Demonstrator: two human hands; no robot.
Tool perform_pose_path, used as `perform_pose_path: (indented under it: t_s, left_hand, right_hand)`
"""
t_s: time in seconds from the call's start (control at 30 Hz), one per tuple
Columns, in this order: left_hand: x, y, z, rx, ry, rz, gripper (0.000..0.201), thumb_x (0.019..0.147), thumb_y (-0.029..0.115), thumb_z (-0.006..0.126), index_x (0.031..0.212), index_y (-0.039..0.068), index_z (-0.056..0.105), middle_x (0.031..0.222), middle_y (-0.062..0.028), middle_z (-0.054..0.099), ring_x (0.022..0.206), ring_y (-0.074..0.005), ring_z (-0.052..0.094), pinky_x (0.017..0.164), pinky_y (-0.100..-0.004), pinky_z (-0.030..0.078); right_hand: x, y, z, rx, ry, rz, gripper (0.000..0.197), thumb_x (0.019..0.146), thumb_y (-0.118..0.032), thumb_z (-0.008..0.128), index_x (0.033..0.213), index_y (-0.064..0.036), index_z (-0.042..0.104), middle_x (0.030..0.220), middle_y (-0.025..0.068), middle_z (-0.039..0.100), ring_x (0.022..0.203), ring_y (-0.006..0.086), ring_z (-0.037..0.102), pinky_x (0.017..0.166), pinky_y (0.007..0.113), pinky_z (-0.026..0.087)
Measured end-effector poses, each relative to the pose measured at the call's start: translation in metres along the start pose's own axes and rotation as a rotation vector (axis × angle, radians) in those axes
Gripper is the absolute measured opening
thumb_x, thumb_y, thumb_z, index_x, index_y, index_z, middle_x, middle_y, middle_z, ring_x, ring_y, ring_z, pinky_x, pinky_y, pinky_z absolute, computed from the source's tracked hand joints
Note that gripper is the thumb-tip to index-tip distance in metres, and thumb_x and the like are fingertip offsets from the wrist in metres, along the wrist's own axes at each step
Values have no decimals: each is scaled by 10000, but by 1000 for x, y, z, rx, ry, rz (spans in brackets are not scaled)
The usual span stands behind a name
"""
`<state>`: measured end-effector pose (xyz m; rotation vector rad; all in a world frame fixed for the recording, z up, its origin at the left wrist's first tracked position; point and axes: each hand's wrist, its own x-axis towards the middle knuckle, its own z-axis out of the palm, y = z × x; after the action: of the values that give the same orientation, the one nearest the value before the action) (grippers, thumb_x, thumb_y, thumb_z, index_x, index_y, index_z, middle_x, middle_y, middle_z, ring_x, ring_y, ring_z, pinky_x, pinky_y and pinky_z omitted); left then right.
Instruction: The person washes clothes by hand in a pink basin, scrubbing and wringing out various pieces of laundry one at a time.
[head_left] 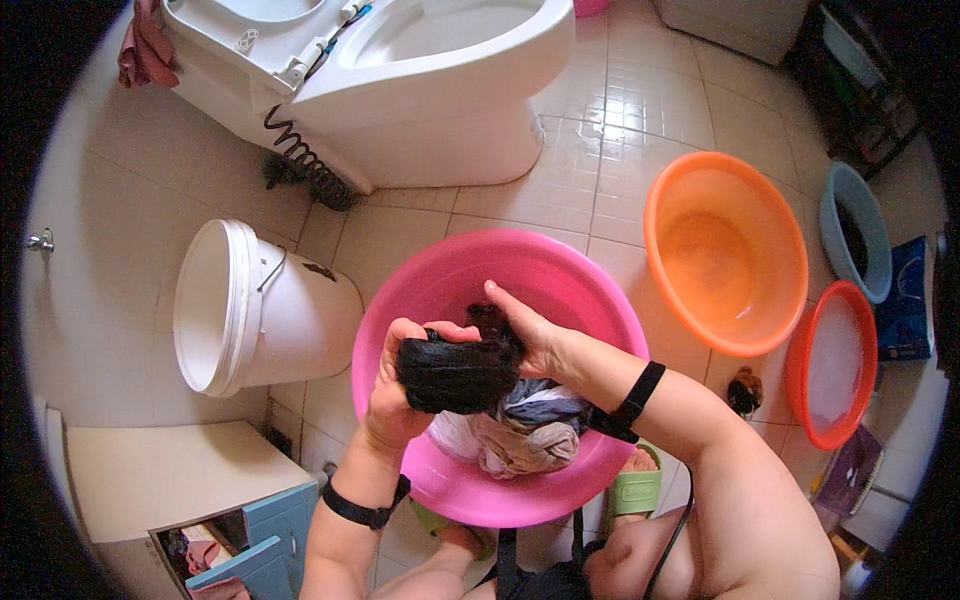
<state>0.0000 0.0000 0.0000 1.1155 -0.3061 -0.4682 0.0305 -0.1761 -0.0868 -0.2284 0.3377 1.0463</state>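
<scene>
A dark wet-looking cloth [450, 375], black and bunched into a thick wad, is held over a large pink basin [495, 508]. My left hand [388, 400] wraps its fingers round the left end of the wad. On the other side my right hand [535, 340] grips the cloth with the thumb stretched out upward; its other fingers are mostly hidden behind the fabric. Below, inside the basin, lie twisted clothes [525, 445] in white, beige and grey-blue.
To the right are an orange basin [700, 325], a red basin of whitish suds [830, 430] and a blue basin [835, 230] with dark contents. At left stand a white bucket [310, 320] and a cabinet [180, 455]. A toilet [430, 130] is beyond the pink basin.
</scene>
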Motion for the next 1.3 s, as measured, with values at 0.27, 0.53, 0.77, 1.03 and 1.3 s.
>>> perform_pose_path:
  t_s: [0.27, 0.53, 0.77, 1.03, 1.3]
  left_hand:
    - [17, -47, -16, -642, 583, -194, 470, 872, 342, 423, 1173, 11, 568, 1177, -147, 603, 1098, -311, 563, 986, -448, 428]
    - [-2, -118, -11, -444, 697, -301, 485, 902, 473, 409, 1107, 74, 596, 1049, -101, 632, 955, -269, 607, 852, -415, 498]
    - [-6, -119, 10, -778, 367, -89, 647, 902, 635, 329, 1343, 174, 441, 1314, -169, 481, 1213, -335, 455, 990, -494, 416]
    - [14, -87, -16, -437, 380, -122, 457, 837, 324, 653, 1232, 152, 501, 1142, -128, 568, 1041, -287, 566, 901, -377, 484]
    - [47, -67, -4, 1085, 296, -533, 267, 647, 66, 683, 871, 100, 541, 860, -76, 594, 771, -266, 598, 705, -373, 493]
  right_hand:
    - [-36, 17, 21, -3, 187, -38, 511, 868, -545, 542, 1067, -83, 626, 1031, 83, 668, 893, 220, 634, 798, 388, 514]
    - [-69, 35, 47, 100, 232, -67, 282, 830, -312, 643, 981, -74, 641, 923, 62, 672, 816, 200, 633, 757, 334, 523]
    - [-65, 56, 60, 625, 17, -169, 372, 809, -284, 666, 1073, -28, 613, 1039, 107, 670, 919, 224, 652, 873, 345, 516]
    - [-62, 70, 27, 298, 76, -161, 402, 824, -308, 680, 1121, -50, 597, 1060, 103, 654, 942, 215, 636, 882, 341, 500]
    - [-32, 82, 1, -1141, 528, -250, 386, 683, -206, 713, 994, 3, 620, 888, 101, 658, 830, 190, 611, 784, 342, 476]
